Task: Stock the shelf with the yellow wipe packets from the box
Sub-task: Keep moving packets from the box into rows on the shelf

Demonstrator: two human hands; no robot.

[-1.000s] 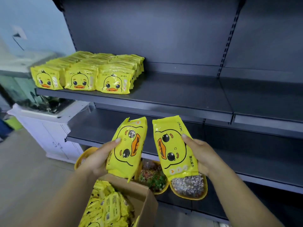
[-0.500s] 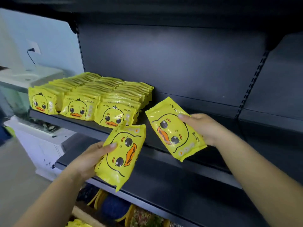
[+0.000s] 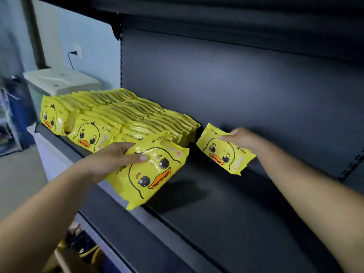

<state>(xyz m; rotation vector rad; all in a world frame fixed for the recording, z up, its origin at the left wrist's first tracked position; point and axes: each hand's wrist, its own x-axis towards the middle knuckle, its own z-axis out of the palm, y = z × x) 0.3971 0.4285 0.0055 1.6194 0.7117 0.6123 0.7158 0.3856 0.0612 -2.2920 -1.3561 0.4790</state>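
Packets have risen from box level to the shelf: my left hand grips one packet, my right hand another, ready to place beside the stocked rows.

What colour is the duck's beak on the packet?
Orange, on the yellow packet in the left hand; the head view shows it.

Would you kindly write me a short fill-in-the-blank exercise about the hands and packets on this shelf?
1. Each packet shows a cartoon ____.
2. The left hand and the right hand hold ____ packet each.
3. The stocked rows fill the shelf's ____ end.
4. The right hand's packet is ____ of the rows.

Missing words: duck; one; left; right
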